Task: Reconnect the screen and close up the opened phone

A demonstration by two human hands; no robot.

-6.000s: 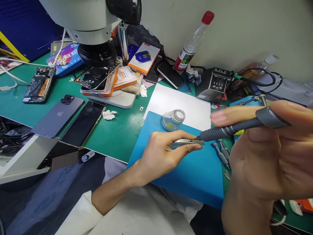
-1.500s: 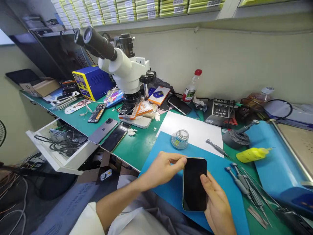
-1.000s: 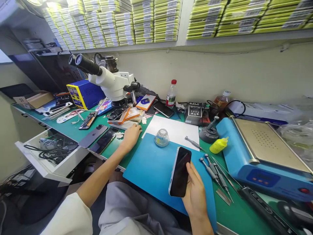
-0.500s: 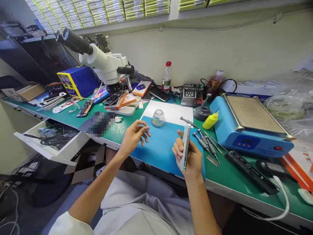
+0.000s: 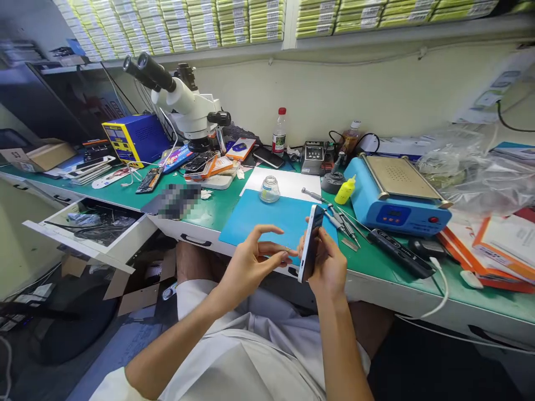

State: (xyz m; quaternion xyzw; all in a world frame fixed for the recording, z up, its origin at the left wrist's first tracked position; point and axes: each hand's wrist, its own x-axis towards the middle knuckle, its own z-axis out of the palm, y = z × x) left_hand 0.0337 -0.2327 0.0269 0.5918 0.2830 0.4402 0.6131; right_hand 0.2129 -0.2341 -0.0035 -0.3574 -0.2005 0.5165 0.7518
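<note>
My right hand [image 5: 329, 262] grips a smartphone [image 5: 309, 245] upright on its edge, over the front of the blue mat [image 5: 242, 223]. The phone has a pale metal frame, and its broad faces show only at a slant. My left hand [image 5: 257, 259] is open, fingers apart and stretched toward the phone's left side. Its fingertips come close to the phone; whether they touch it I cannot tell. Beyond the hands stands a small glass jar [image 5: 270, 190] at the mat's back edge. Several screwdrivers [image 5: 343, 220] lie right of the phone.
A blue heating plate machine [image 5: 397, 200], a yellow squeeze bottle [image 5: 345, 190] and a black pen-like tool [image 5: 400, 253] are on the right. Leftward stand a microscope [image 5: 188, 108] and a blue power unit [image 5: 136, 136]. An open drawer [image 5: 92, 234] juts out at left.
My left hand has moved right and nearer to the phone, its fingers now stretched. The phone in my right hand has turned slightly. The camera view has shifted.
</note>
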